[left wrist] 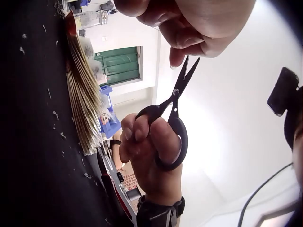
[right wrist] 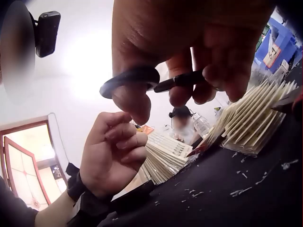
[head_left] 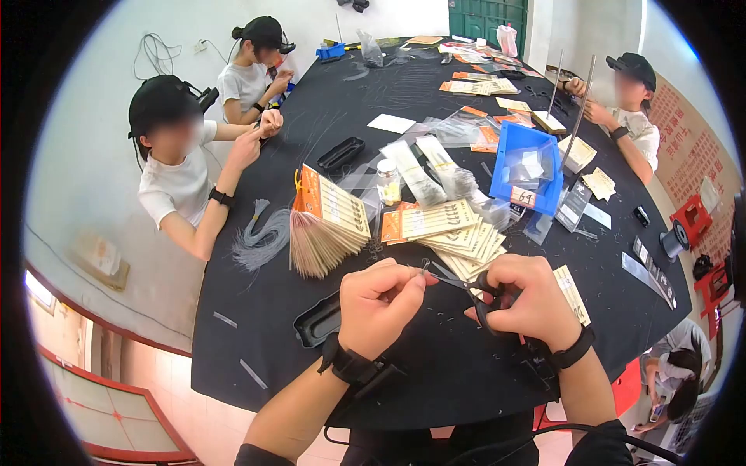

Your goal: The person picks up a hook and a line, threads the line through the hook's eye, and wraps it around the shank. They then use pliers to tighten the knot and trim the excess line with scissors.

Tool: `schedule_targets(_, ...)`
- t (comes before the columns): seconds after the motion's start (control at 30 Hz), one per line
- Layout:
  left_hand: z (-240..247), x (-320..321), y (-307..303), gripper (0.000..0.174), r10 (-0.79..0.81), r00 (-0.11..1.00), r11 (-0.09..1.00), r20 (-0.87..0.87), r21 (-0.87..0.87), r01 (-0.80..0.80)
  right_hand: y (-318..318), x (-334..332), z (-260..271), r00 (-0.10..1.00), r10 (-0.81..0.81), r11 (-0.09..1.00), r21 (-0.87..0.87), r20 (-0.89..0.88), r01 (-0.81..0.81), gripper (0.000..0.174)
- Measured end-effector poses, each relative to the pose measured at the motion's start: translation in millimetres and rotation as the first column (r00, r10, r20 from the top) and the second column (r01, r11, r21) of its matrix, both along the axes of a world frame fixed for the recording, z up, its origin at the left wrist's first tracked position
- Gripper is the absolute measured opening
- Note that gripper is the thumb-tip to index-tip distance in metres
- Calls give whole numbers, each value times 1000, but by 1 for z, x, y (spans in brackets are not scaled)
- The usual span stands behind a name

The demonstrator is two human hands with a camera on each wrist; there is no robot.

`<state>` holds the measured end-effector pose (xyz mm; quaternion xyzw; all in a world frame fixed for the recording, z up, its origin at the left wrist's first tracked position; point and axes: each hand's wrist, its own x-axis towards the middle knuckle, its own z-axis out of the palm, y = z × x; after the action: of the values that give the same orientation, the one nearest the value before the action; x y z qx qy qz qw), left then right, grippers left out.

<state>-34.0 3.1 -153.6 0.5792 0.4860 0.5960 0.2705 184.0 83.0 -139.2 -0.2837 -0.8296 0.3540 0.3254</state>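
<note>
My left hand [head_left: 381, 307] pinches a small, thin looped piece of line [head_left: 425, 265] between thumb and forefinger, over the near part of the table. Its exact kind is too small to tell. In my right hand [head_left: 536, 299] is a pair of black-handled scissors [left wrist: 176, 92], with thumb and fingers through the loops. The blades are slightly spread in the left wrist view, and their tips reach right up to the left fingertips. Just beyond both hands lies a pile of cards with hooks [head_left: 443, 221] and orange headers. The right wrist view hides the blades behind the right hand.
A fanned card bundle [head_left: 330, 206] stands left of the pile, with a hank of grey line [head_left: 263, 239] beside it. A black tray [head_left: 311, 322] lies by my left wrist. Further back are a jar [head_left: 388, 186], a blue bin [head_left: 509, 155] and upright rods [head_left: 579, 113]. Other people sit around the table.
</note>
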Motion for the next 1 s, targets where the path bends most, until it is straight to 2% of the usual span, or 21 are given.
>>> schedule_targets(0.33, 2, 1, -1, 13, 9, 1000, 999, -25, 31, -8, 2, 2, 0, 999, 0, 999, 34, 47, -2, 31)
schedule_targets(0.43, 3, 1, -1, 13, 5, 999, 999, -45, 41, -3, 0, 2, 3, 999, 19, 999, 32, 46, -21, 26)
schedule_targets(1.0, 2, 1, -1, 11, -15, 996, 1000, -84, 14, 17, 3, 5, 3, 997, -25, 995, 94, 71, 18, 28)
